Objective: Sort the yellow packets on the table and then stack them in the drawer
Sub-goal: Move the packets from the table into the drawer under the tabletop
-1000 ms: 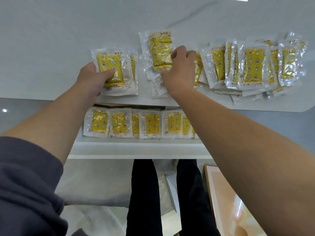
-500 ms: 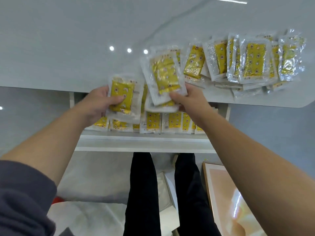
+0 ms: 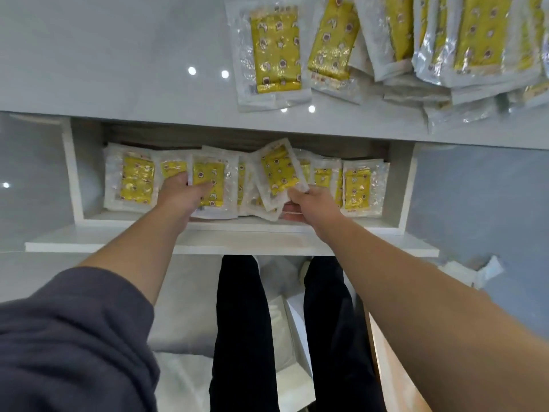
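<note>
Left hand (image 3: 182, 196) is inside the open drawer (image 3: 77, 173) and grips a flat yellow packet (image 3: 218, 185) — thumb laid across its face, the fingers at its left edge, though whether they pass under it cannot be told. Just left of this hand lies the end packet (image 3: 136, 179) of the row, flat on the drawer floor.

Right hand (image 3: 312, 203) sits a little to the right of the other, pinching a small tilted stack (image 3: 279, 171) by its near corner — thumb on top, curled fingers below. The stack is raised above the row, and its far end is close to the drawer's back wall. To the right of this hand another drawer packet (image 3: 358, 185) lies flat at the end of the row.

Beyond both hands, past the drawer's back edge, is the white worktop (image 3: 118, 55). On it, ahead of the right hand, lies a single packet (image 3: 274, 52), and further right an overlapping heap of loose packets (image 3: 463, 40). Nearer than the hands, dark trouser legs (image 3: 243, 322) show.
</note>
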Demonstrator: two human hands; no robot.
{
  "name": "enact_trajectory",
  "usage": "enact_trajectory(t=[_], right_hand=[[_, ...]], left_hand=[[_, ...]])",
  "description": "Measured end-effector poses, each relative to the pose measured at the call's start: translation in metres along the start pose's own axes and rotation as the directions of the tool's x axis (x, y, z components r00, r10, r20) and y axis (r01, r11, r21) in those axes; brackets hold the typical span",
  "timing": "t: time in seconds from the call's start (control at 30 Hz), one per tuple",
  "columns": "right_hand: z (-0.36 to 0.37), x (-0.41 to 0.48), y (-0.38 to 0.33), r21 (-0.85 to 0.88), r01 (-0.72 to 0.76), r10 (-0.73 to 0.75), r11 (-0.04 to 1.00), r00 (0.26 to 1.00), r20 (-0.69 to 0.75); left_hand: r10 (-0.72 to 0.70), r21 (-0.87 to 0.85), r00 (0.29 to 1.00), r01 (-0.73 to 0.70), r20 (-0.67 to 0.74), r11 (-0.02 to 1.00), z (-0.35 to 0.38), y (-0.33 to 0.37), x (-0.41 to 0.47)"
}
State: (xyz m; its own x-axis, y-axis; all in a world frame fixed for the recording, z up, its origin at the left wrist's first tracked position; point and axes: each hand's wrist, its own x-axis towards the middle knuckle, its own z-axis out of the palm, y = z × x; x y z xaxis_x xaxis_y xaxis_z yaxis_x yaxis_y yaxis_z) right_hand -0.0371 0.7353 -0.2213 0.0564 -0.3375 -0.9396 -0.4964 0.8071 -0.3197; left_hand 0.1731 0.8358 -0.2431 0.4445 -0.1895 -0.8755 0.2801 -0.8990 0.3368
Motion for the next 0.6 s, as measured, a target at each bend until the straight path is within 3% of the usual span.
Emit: enact_trajectory(t=[0.17, 0.33, 0.47, 0.53, 0.6], right_hand=[[-0.005, -0.002, 0.009, -0.243, 0.071, -0.104, 0.967, 0.986, -0.126], [-0.042, -0.026, 0.021, -0.035, 0.097, -0.102, 0.995, 0.983, -0.15], [-0.076, -0.021, 0.021, 0.1, 0.034, -0.002, 0.994, 0.953, -0.304], [-0.088, -0.01, 0.021, -0.024, -0.085, 0.07, 0.996, 0.925, -0.373], [-0.098, -0.005, 0.019, -0.314, -0.224, 0.08, 0.923, 0.908, -0.412]], left_hand=[[0.16, 0.289, 0.963, -0.093, -0.219, 0.953, -0.008, -0.012, -0.002], [0.202, 0.253, 0.958, -0.148, -0.203, 0.956, -0.02, -0.01, -0.025], [0.22, 0.197, 0.964, -0.189, -0.151, 0.962, -0.019, -0.004, -0.033], [0.213, 0.16, 0.971, -0.194, -0.112, 0.968, -0.011, 0.002, -0.038], [0.207, 0.13, 0.977, -0.2, -0.045, 0.971, 0.006, 0.01, -0.044]])
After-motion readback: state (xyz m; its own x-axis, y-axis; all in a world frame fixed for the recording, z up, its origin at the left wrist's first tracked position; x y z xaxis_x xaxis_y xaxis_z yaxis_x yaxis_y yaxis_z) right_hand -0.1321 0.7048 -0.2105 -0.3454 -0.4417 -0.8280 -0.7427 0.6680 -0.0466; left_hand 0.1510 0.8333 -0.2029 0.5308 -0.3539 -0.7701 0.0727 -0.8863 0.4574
